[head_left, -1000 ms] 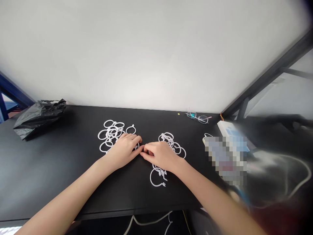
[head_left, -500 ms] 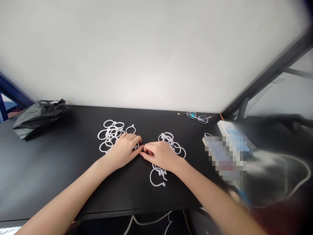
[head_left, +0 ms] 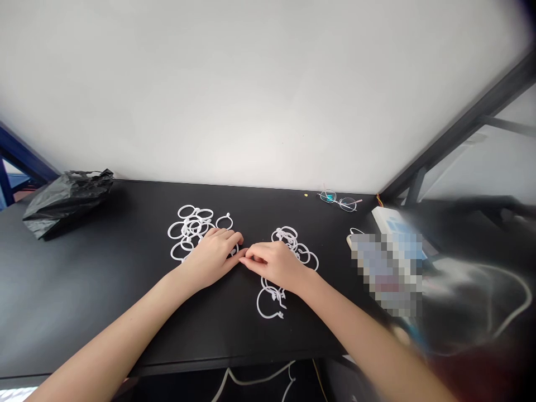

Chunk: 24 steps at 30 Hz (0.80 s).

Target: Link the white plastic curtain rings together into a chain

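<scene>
My left hand [head_left: 216, 252] is palm down over the right side of a heap of white plastic rings [head_left: 176, 230] with small clasps. Its fingers curl around a white plastic ring [head_left: 237, 249], of which only a short arc shows between forefinger and thumb. My right hand [head_left: 274, 261] is pinched, its fingertips meeting the left thumb tip. Anything inside that pinch is hidden. Behind and beyond the right hand lies a second cluster of rings [head_left: 309, 258]. Closer to me, below the right wrist, are a few open rings [head_left: 258, 306].
The black table [head_left: 201, 329] meets a pale wall. A crumpled black plastic bag [head_left: 69, 201] sits at far left. Eyeglasses [head_left: 347, 204] lie at the back right. Right of them are a white box [head_left: 387, 220], a blurred-out phone-like object and a clear plastic bag [head_left: 464, 301].
The right thumb and fingers have drawn closer together against the left thumb tip. The left hand and the rings on the table stay almost where they were.
</scene>
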Tool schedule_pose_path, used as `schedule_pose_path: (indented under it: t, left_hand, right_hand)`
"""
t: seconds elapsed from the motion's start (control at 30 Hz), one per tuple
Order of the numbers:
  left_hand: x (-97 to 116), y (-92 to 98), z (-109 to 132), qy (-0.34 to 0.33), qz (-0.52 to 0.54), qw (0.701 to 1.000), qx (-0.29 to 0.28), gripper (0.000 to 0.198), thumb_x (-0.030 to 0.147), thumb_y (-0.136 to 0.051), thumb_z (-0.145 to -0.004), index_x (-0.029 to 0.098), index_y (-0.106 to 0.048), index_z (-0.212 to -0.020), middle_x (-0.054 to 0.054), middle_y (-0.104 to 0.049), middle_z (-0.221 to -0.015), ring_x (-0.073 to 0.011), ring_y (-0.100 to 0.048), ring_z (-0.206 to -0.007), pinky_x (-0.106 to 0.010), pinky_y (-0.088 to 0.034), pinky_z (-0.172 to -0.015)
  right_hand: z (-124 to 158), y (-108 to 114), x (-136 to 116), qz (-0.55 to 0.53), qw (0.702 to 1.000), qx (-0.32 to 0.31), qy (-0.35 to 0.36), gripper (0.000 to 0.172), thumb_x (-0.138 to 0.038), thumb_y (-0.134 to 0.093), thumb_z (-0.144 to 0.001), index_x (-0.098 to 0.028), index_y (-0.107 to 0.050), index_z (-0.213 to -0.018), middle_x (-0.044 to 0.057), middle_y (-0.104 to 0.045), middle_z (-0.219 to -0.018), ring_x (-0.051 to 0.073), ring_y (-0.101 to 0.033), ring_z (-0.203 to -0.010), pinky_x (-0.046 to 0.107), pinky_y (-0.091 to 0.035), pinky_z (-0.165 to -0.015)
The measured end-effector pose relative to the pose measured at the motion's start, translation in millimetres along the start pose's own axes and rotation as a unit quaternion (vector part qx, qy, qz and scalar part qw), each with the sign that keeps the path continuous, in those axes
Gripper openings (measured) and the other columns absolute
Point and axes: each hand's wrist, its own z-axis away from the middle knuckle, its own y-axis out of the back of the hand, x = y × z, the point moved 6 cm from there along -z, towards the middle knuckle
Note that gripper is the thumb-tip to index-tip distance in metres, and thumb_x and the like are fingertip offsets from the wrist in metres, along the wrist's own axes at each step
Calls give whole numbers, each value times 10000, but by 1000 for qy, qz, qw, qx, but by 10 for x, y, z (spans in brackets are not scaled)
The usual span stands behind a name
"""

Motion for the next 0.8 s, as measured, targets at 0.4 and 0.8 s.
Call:
schedule_pose_path:
  t: [0.4,0.8]
  left_hand:
    - [2,11,12,1,6,1000,-9,250,356,-372,-963,189,-544,-892,-50,-643,-827,-217,-595,-762,-408,-432,-826]
    - [-3,4,4,9,-1,1000,-15,288,382,-362,-988,177,-536,-883,-38,-621,-803,-205,-578,-751,-397,-423,-822]
  right_hand:
    - [15,114,-38,-27,998,40,-39,398,-444,-464,-935,-186,-532,-639,-81,-274,-456,64,-253,-416,201,-276,-465]
    - [21,181,-15,-94,990,105,-20,502,-405,-315,-1011,-178,-510,-608,-54,-324,-488,67,-321,-428,209,-284,-453]
